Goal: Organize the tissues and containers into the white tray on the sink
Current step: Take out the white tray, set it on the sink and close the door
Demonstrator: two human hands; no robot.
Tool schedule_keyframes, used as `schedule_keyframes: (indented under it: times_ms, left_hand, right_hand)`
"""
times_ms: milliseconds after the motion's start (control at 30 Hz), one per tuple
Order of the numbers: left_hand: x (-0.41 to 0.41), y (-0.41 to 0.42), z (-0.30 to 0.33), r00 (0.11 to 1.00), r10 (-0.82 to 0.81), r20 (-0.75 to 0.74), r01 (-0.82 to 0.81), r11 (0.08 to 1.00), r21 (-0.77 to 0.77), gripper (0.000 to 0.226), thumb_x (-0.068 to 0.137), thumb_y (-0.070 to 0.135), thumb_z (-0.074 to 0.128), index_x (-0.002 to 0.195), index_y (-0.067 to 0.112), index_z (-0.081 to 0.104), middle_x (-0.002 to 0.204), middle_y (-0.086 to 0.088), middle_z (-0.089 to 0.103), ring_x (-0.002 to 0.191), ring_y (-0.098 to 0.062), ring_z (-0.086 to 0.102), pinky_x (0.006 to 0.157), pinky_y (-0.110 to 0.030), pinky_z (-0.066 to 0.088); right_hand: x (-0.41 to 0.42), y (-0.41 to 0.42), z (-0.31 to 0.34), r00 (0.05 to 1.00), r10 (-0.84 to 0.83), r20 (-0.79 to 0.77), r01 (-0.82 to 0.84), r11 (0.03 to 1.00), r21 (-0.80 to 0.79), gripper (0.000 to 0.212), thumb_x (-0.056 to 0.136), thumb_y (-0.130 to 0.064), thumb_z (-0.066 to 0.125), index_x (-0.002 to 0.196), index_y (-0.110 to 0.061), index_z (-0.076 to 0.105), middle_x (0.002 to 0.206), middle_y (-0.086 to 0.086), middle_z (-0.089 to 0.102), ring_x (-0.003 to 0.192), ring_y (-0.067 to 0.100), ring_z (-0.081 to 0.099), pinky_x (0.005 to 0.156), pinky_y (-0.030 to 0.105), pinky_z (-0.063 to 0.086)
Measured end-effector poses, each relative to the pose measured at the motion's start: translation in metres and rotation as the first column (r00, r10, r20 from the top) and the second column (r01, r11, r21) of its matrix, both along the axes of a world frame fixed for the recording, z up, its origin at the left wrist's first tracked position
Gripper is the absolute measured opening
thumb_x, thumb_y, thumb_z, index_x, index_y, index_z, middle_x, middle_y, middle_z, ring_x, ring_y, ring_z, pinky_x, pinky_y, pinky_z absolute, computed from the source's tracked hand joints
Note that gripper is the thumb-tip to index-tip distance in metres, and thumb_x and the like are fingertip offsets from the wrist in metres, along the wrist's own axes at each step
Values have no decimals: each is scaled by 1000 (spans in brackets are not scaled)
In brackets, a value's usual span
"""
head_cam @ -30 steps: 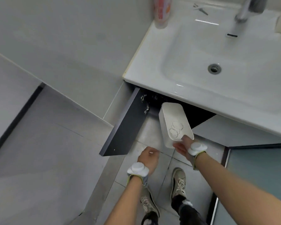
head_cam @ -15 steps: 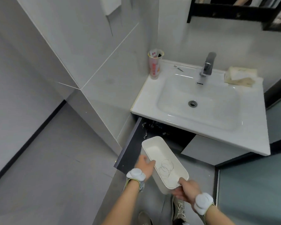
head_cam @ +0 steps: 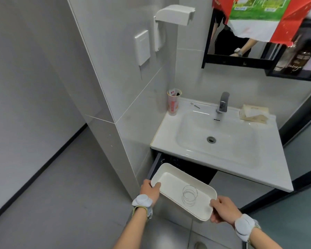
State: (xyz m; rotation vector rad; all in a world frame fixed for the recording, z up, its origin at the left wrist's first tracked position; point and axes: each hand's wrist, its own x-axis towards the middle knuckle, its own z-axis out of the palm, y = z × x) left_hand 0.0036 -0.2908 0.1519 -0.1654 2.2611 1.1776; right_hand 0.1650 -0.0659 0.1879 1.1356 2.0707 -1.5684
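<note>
- The white tray [head_cam: 171, 182] is held in the air below the sink [head_cam: 258, 169], in front of the open cabinet door [head_cam: 155, 165]; its far end is gripped by the left hand [head_cam: 149, 190], fingers curled over the rim
- Its near end is clamped by the right hand [head_cam: 223, 210]
- The tissue pack [head_cam: 254, 114] is seen lying beside the faucet [head_cam: 223, 103]; a paper cup [head_cam: 173, 105] is stood at the sink's far left corner

Both forearms reach up into view from 6 o'clock, bare, each with a pale padded band at the wrist. The left hand [head_cam: 150, 190] sits toward 7 o'clock, thumb hooked over the rim of the white tray [head_cam: 176, 184], fingers beneath. The right hand [head_cam: 223, 210] at 5 o'clock has its grip on the opposite near end, thumb on top, fingers curled under.
</note>
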Motion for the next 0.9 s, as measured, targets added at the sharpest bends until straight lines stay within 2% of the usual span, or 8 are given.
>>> schedule_keyframes:
  times_ms: [200,333,467,533,633,733,800,900]
  left_hand:
    - [-15,19,1,995,96,16,-97,985,143,32,91,37,58,116,18,50,93,3,60,79,-23,58,75,-36,48]
    - [-41,53,1,992,119,45,-125,977,172,41,86,49,59,120,33,43,113,3,62,102,-23,64,91,-45,52]
    - [-68,98,0,993,113,42,-118,980,161,57,77,61,57,127,38,43,117,12,62,104,-19,65,95,-48,54]
    - [-79,115,3,991,128,25,-130,980,154,57,74,61,56,125,38,46,114,14,64,100,-18,66,91,-47,55]
    - [-91,140,19,989,149,19,-149,971,188,35,84,46,59,115,33,52,101,15,64,92,-16,65,83,-40,53]
    - [-101,158,31,980,196,25,-197,957,211,25,87,40,59,109,31,56,88,10,64,74,-12,59,70,-30,48]
    - [-104,161,31,979,203,33,-206,958,198,24,92,35,59,115,29,56,95,9,64,78,-12,60,72,-30,49]
    - [-108,159,29,976,216,39,-219,964,148,41,87,42,60,125,26,58,107,7,65,98,-17,65,88,-39,52]
  right_hand:
    - [-35,32,1,1000,22,11,-21,1000,-19,18,93,-6,46,82,5,56,70,31,70,58,34,69,53,33,57]
    - [-73,45,-9,997,-76,21,78,989,-125,20,90,-8,51,78,5,60,70,28,71,72,42,71,51,31,56]
    - [-120,56,-18,984,-180,11,177,953,-245,19,89,-6,52,84,9,62,64,23,69,64,36,70,49,31,56]
    - [-140,53,-21,972,-235,2,224,924,-310,18,88,-5,52,93,9,62,66,23,69,60,33,70,55,35,58]
    - [-167,56,-23,941,-338,35,322,856,-404,17,89,-6,52,99,5,60,78,27,70,58,30,71,55,34,60]
    - [-193,61,-25,911,-406,67,382,775,-504,16,90,-6,54,102,3,59,90,27,69,73,33,71,52,30,60]
    - [-207,58,-21,893,-442,80,410,730,-547,17,91,-7,55,103,4,59,95,27,69,81,34,71,55,30,61]
    - [-228,52,-20,870,-487,74,428,672,-605,18,92,-6,53,104,7,58,99,28,68,91,37,69,70,36,60]
